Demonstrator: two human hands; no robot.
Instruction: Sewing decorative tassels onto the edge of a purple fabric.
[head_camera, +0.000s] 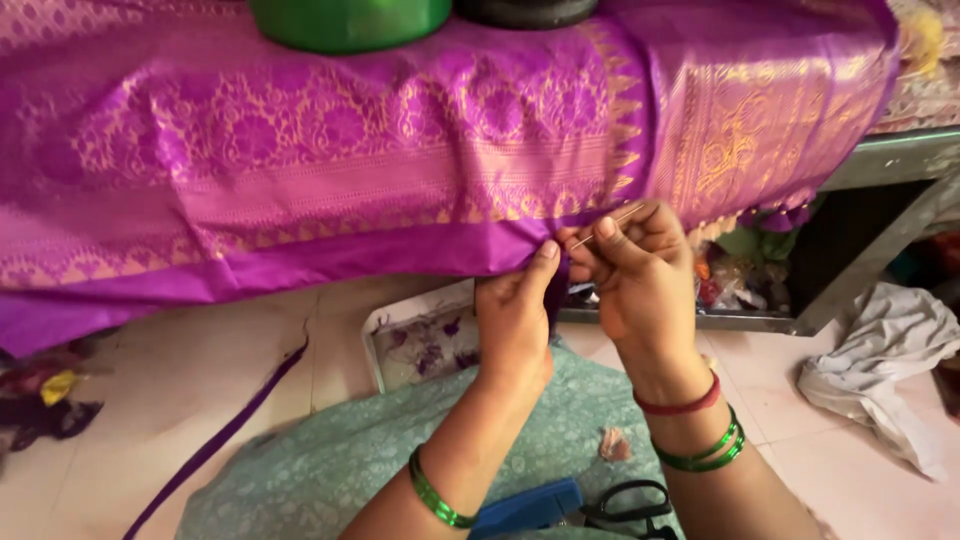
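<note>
Purple cloth (400, 150) with gold woven patterns hangs over the front edge of a table (890, 150), and its plain lower hem runs left to right just above both hands. The left hand (515, 320) reaches up from below and pinches the hem between thumb and fingers, closed on a small fold of it right beside the other hand. The right hand (635, 275) sits touching that same spot from the right, its thumb and forefinger shut on a thin needle (605, 228) whose long axis slants up and to the right, with its lower end aimed left into the pinched fold. Whether the tip has already entered the cloth is hard to tell, as the fingers cover it. So the hem lies directly between the two sets of fingertips, with the right hand's needle the nearer tool. Below, on the person's lap, lie black scissors (630, 500) and a blue tool (525, 508); a white tray (375, 335) with purple thread scraps rests on the floor.
</note>
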